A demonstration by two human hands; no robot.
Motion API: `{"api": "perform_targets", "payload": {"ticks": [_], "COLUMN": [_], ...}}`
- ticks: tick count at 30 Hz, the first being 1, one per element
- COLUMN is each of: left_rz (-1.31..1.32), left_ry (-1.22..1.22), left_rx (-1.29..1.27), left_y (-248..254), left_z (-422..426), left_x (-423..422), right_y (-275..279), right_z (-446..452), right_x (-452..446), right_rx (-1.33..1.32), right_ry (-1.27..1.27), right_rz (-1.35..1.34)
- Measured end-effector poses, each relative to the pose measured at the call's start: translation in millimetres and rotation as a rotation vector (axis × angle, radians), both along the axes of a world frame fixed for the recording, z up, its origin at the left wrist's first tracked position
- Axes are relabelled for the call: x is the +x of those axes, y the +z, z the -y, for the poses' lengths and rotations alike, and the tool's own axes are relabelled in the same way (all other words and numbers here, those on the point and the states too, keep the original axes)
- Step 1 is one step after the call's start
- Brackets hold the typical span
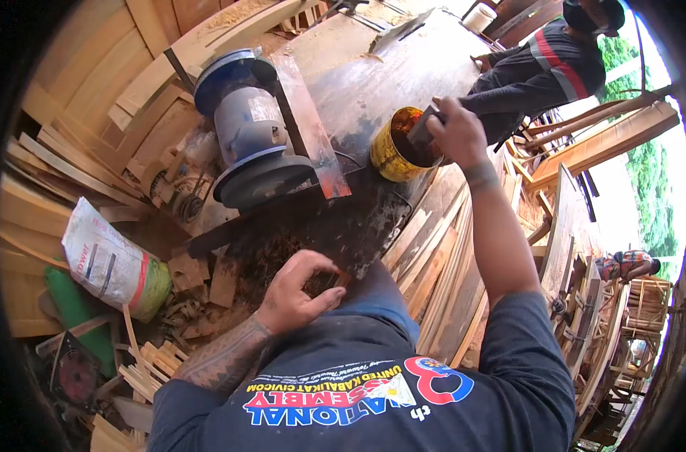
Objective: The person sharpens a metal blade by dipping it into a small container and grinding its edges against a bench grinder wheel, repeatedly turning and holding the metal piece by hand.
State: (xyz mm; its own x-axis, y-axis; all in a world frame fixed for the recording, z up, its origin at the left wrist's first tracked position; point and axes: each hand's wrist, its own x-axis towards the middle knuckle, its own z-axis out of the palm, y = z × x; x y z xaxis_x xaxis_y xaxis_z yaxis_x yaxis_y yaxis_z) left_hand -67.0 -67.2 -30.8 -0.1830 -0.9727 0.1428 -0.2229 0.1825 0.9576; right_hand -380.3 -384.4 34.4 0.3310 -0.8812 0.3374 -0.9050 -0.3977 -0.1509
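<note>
My right hand (457, 132) is closed round a dark rectangular block (426, 129), held at the mouth of a yellow bucket (388, 162) stained with dark smears. The block's lower end is inside the rim. Near my lap, my left hand (301, 294) has its fingers curled round towards the thumb, beside a small dark piece whose shape I cannot make out. A blue bench grinder (249, 124) with a dark lower wheel (260, 182) stands on the bench, left of the bucket.
A flat metal bar (309, 124) lies beside the grinder. A white sack (105, 252) and wood scraps are at the left. Long wood strips (437, 267) lie right of my legs. A person (550, 64) stands across the bench; another person (628, 265) is far right.
</note>
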Motion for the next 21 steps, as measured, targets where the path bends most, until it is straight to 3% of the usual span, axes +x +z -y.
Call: {"api": "perform_targets", "payload": {"ticks": [3,5,7,10,14,17,21], "left_rz": [0.084,0.099,0.128,0.151,0.131,0.098,0.091], "left_ry": [-0.032,-0.022,-0.019,0.041,0.079,0.076,0.062], "left_rx": [0.06,0.079,0.067,0.075,0.109,0.217,0.18], "left_y": [-9.6,-9.8,-9.4,-18.1,-22.3,-18.1,-19.6], "left_z": [-9.3,-15.5,-20.1,-29.0,-35.4,-37.2,-36.5], "left_x": [9.6,12.0,15.7,19.4,18.4,15.5,13.4], "right_y": [-50.8,-86.8,-137.7,-158.9,-185.3,-190.1,-201.4], "right_z": [60.4,74.7,94.3,109.1,114.7,104.7,104.8], "right_x": [4.8,9.7,8.4,5.9,-3.9,0.8,-1.1], "right_rx": [0.281,0.386,0.428,0.395,0.293,0.343,0.351], "right_ry": [0.025,0.072,0.078,0.096,0.074,-0.079,-0.146], "right_rz": [-0.316,-0.365,-0.479,-0.48,-0.369,-0.286,0.042]}}
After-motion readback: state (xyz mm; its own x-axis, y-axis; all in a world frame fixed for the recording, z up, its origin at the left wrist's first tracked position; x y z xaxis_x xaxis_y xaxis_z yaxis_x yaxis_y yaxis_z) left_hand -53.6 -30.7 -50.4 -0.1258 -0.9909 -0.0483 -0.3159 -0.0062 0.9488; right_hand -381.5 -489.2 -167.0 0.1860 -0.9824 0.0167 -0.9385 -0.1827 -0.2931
